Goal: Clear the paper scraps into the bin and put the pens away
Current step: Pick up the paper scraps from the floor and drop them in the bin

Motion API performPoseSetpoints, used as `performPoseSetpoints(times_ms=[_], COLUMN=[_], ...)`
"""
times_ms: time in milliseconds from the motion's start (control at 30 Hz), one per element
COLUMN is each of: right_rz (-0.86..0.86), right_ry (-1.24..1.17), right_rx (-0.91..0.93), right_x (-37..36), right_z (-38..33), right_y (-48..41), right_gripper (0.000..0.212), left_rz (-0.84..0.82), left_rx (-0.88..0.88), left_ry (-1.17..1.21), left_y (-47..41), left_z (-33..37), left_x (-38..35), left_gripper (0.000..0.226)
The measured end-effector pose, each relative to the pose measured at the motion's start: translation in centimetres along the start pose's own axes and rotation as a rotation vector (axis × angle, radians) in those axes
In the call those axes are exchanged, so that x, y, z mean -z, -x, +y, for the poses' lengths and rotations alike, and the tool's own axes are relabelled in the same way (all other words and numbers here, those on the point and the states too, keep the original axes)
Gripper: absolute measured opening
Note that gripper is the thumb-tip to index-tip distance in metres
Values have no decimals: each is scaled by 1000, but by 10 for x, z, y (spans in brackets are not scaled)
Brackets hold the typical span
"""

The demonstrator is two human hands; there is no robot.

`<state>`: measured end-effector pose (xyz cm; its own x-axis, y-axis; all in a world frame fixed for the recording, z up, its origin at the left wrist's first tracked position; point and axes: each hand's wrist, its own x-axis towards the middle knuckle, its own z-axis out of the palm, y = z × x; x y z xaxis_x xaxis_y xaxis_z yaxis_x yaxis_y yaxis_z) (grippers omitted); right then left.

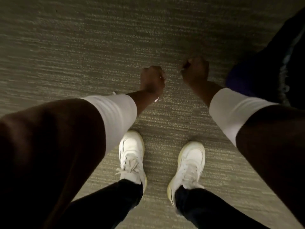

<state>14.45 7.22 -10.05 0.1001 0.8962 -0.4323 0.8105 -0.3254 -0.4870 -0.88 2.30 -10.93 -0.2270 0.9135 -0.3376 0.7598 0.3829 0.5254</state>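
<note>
I look straight down at a grey-green carpet point(82, 38). My left hand point(152, 80) is curled into a fist just above it, with a ring on one finger. A white sliver point(156, 100) shows at the heel of that hand; I cannot tell whether it is held or lies on the carpet. A small white paper scrap point(113, 93) lies on the carpet beside my left sleeve. My right hand point(195, 71) is closed, its fingertips pinched on a pale paper scrap point(181, 70) at carpet level. No pens and no bin are in view.
A dark black and purple object point(264, 63) fills the upper right, close to my right hand. My two white trainers point(132, 156) point(189, 164) stand on the carpet below the hands. The picture is dim and blurred.
</note>
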Motion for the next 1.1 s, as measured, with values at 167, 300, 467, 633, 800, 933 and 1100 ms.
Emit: performPoseSetpoints(times_ms=[167, 300, 467, 633, 800, 933, 1100], right_rz=[-212, -97, 51, 157, 267, 301, 331], right_ry=[-151, -194, -212, -182, -146, -228, -152], right_rx=[-126, -104, -124, -83, -153, -299, -419], right_x=[29, 47, 108, 174, 244, 278, 299], right_z=[2, 14, 9, 11, 31, 56, 84], right_y=[75, 121, 169, 200, 198, 182, 162], right_gripper=[18, 25, 29, 22, 19, 21, 24], left_rz=[-89, -61, -72, -81, -104, -171, -247], left_rx=[78, 111, 73, 71, -65, -83, -95], left_ry=[22, 164, 159, 192, 254, 176, 179], left_y=[67, 104, 127, 145, 169, 176, 164], left_z=[30, 62, 110, 178, 251, 295, 327], left_x=[20, 41, 68, 85, 84, 70, 59], left_gripper=[18, 7, 14, 10, 8, 16, 17])
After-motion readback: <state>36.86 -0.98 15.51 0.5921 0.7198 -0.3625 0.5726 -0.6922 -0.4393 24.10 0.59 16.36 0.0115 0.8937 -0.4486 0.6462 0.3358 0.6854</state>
